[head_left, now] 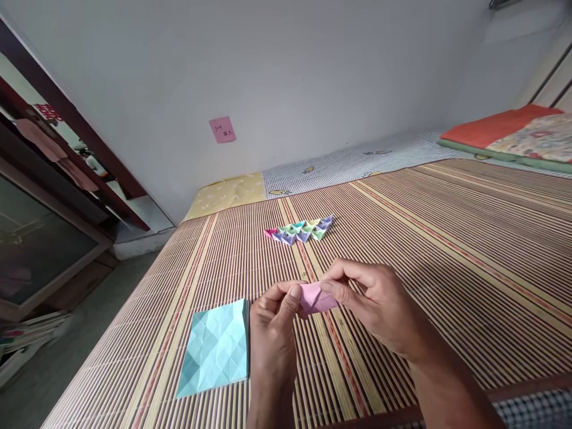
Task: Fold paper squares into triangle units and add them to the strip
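A small folded pink paper piece (pixel 316 297) is held between both my hands above a striped bamboo mat (pixel 447 250). My left hand (pixel 273 325) pinches its left end with thumb and fingers closed. My right hand (pixel 379 304) grips its right side, fingers curled over the top. Just left of my left hand, a creased light-blue paper sheet (pixel 217 348) lies flat on the mat. Farther back sits a row of joined folded paper units (pixel 300 230) in pink, purple, green and blue.
A pink sticky note (pixel 222 129) is stuck on the white wall behind. An orange and patterned cushion (pixel 513 134) lies at the far right. A dark wood-framed glass cabinet (pixel 40 226) stands to the left, with stacked papers on the floor below.
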The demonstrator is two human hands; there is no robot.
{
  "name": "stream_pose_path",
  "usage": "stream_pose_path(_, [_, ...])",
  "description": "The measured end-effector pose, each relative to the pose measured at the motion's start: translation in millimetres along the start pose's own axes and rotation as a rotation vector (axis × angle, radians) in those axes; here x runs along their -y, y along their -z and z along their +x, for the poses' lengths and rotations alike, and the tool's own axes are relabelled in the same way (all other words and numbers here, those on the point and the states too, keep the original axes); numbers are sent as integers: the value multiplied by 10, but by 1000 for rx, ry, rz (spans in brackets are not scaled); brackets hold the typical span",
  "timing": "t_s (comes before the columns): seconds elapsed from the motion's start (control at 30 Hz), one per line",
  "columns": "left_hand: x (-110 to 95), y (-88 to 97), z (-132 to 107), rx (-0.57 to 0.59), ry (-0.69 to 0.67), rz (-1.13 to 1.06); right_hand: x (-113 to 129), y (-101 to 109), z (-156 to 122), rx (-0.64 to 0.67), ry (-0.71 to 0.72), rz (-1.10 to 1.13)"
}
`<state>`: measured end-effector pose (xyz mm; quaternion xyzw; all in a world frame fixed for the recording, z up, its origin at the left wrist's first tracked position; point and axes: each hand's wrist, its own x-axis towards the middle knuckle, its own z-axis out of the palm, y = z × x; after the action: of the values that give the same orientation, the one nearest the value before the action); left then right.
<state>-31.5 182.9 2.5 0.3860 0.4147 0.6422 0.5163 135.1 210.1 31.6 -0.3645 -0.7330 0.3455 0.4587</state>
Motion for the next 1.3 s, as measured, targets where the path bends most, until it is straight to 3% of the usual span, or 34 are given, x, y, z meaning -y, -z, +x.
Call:
stream_pose_path(0.2, [-34, -11, -13, 90, -3, 122, 3, -16, 0, -128, 26, -81])
stream_pose_path(0.5, [-30, -75, -34, 12, 14, -22, 18, -136, 17, -70, -43, 37])
stream_pose_path(0.7, [-23, -49, -27, 39, 3, 17, 1, -117, -8, -24, -60, 76])
stream_pose_path(0.93, [-34, -57, -30, 92, 32, 14, -30, -138, 13, -64, -126, 162])
stream_pose_path(1.17, [29, -131, -4, -92, -18, -204, -82, -153, 42, -25, -177, 471])
stream_pose_path(1.3, [31, -176, -21, -92, 23, -284, -46, -227, 43, -62, -179, 487])
